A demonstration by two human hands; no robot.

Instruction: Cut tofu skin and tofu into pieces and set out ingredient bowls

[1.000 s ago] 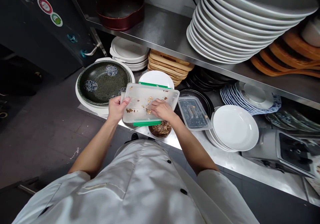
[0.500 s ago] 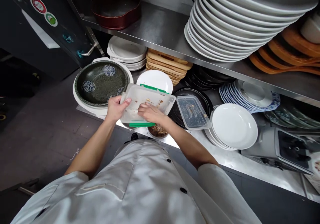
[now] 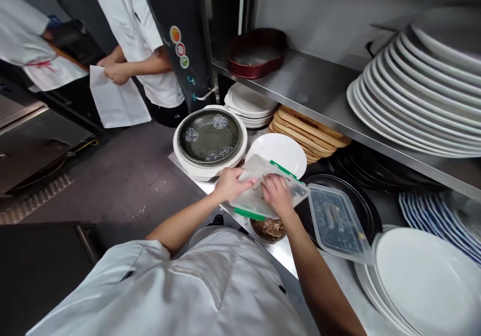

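Note:
My left hand (image 3: 233,185) grips the near left side of a translucent plastic food container (image 3: 252,196) with green clips, thumb over its inner face. The container is tilted above a round bowl of brown, crumbly food (image 3: 271,228), partly hidden under it. Small brown crumbs stick to the container's inside. My right hand (image 3: 277,194) is inside it, fingers bent and bunched against the surface; what they hold, if anything, is hidden. Just right of the container lies a clear plastic lid (image 3: 336,221), resting across a black round plate (image 3: 366,201).
A dark green patterned dish (image 3: 205,148) sits on white plates at left. Behind are a white plate (image 3: 280,148) and wooden boards (image 3: 300,130). Stacked white plates (image 3: 424,271) stand at right. A steel shelf (image 3: 323,93) overhangs. At left a co-worker holds white paper (image 3: 118,100); another stands beyond.
The view has swung left, bringing two co-workers into sight. The container is tilted more steeply, and my right hand's fingers have moved further up inside it.

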